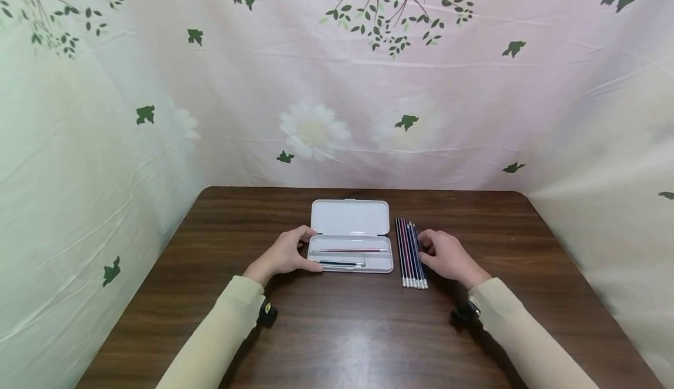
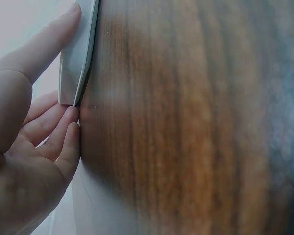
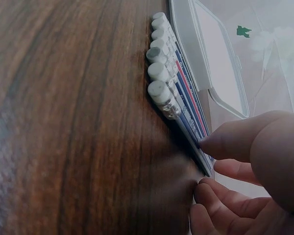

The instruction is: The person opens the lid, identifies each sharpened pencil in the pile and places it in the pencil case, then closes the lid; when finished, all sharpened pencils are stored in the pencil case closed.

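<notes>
A white pencil case [image 1: 376,264] lies with its lid [image 1: 350,217] folded back. A red pencil [image 1: 350,250] lies in its long upper compartment, and dark pencils [image 1: 341,264] lie in the lower one. My left hand [image 1: 284,252] grips the case's left end, thumb along the front wall [image 2: 71,73] and fingers at the side and behind. Right of the case, several striped pencils [image 1: 408,254] lie side by side with white erasers [image 3: 159,72] towards me. My right hand [image 1: 444,254] is at the row's right edge, thumb and forefinger loosely bent and touching the outermost pencil [image 3: 183,127].
The case and pencils sit towards the back of a dark wood-grain table [image 1: 337,330] with rounded far corners. A pale printed cloth [image 1: 337,85] hangs behind and along both sides. Dark wrist-worn cameras [image 1: 267,313] show under both sleeves.
</notes>
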`<action>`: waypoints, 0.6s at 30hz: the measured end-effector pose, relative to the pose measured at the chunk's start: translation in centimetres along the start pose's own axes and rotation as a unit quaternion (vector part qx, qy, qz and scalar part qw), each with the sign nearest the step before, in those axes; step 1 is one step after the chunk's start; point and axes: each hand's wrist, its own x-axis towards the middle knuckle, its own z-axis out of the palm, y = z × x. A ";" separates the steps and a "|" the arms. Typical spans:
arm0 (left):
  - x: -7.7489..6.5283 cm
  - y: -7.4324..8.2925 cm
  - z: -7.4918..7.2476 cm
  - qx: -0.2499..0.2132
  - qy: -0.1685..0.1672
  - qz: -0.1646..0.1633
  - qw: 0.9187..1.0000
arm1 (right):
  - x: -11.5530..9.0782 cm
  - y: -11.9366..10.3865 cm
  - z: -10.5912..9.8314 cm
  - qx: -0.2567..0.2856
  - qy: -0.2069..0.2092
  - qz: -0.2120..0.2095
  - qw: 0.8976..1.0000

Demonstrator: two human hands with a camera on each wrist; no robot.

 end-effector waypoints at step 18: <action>0.1 0.0 0.0 -0.003 0.001 -0.002 1.000 | 0.1 0.1 0.3 -0.014 0.012 0.008 1.000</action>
